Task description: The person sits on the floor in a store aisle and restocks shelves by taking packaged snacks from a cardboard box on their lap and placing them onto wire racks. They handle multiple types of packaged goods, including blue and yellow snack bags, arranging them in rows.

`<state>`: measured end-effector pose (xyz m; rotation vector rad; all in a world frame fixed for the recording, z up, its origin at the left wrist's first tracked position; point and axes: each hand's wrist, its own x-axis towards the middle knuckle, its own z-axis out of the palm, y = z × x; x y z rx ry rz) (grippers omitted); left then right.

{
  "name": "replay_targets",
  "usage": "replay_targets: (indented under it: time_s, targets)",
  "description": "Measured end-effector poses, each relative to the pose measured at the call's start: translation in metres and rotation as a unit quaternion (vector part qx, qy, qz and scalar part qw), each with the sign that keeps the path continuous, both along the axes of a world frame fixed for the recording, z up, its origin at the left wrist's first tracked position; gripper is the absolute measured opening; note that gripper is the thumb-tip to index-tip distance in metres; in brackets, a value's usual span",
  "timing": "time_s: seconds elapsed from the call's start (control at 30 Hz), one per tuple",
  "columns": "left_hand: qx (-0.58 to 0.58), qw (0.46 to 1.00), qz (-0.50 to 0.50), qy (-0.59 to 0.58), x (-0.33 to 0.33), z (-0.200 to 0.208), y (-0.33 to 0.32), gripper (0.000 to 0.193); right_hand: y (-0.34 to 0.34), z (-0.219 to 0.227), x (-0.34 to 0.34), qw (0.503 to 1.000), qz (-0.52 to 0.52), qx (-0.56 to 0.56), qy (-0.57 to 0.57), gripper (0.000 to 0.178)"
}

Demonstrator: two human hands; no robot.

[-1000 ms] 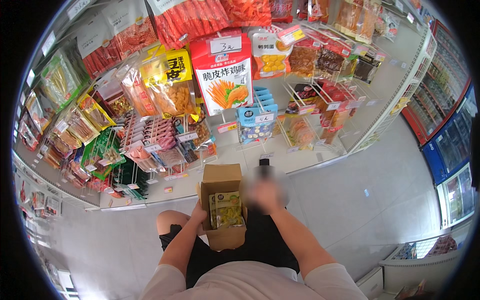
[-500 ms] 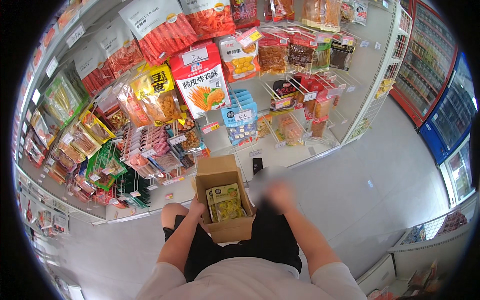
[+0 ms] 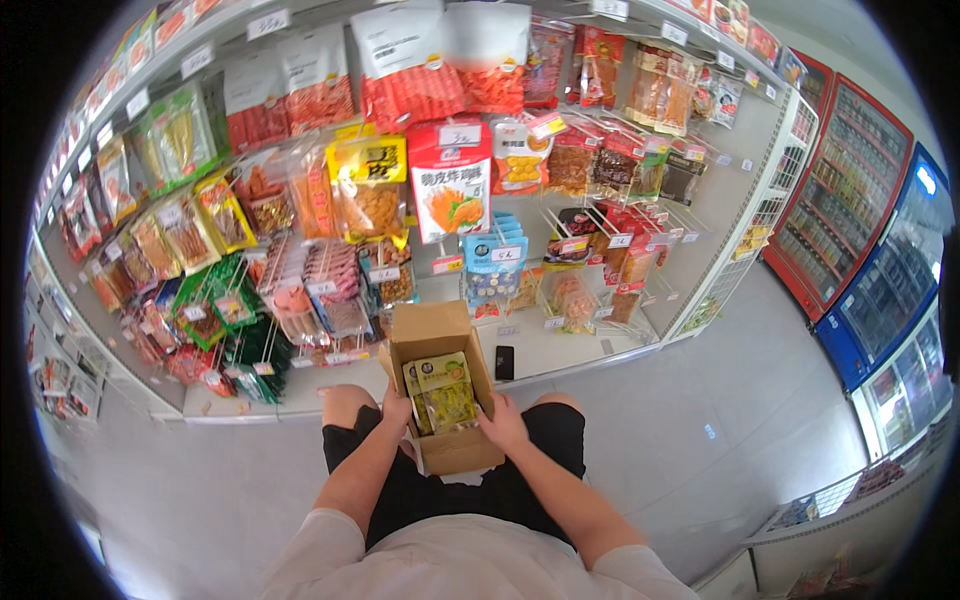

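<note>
An open cardboard box (image 3: 455, 455) rests on my lap, its far flap (image 3: 428, 320) standing up. Inside lie green and yellow snack packets (image 3: 441, 390) with a clear lower part. My left hand (image 3: 397, 408) grips the box's left wall, its fingers partly behind the cardboard. On the opposite side my right hand (image 3: 503, 422) is closed on the right wall near the front corner.
Hanging racks of snack packets (image 3: 452, 180) fill the shelf unit ahead. A black phone (image 3: 505, 362) lies on the bottom shelf (image 3: 560, 358) just beyond the box. Drink fridges (image 3: 845, 190) stand at the right, across the grey floor (image 3: 700, 420).
My right hand, blurred and off to the right of the box before, has come in and taken hold of its right side. The head view has shifted, showing more of the upper shelves.
</note>
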<state>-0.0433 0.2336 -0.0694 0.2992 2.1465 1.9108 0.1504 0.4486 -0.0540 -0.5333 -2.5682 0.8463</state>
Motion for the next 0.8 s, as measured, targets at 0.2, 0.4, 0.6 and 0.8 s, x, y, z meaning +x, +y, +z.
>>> replay_targets:
  time_s: [0.2,0.4,0.6,0.8]
  targets:
    - [-0.070,0.995,-0.012,0.066,0.007,-0.005,-0.044,0.071,-0.053,-0.003,-0.011,0.933,-0.156,-0.316,-0.069,0.077]
    - [-0.225,0.974,-0.008,-0.008,-0.044,-0.028,-0.080,0.084,-0.043,-0.045,-0.064,0.971,-0.025,-0.185,-0.153,0.053]
    - [-0.290,0.951,-0.076,-0.069,-0.028,-0.011,-0.072,0.093,-0.037,-0.070,-0.079,0.959,-0.088,-0.142,-0.230,0.037]
    - [-0.319,0.939,-0.090,-0.097,-0.059,-0.004,-0.087,0.098,-0.040,-0.068,-0.121,0.960,-0.095,-0.223,-0.139,0.023]
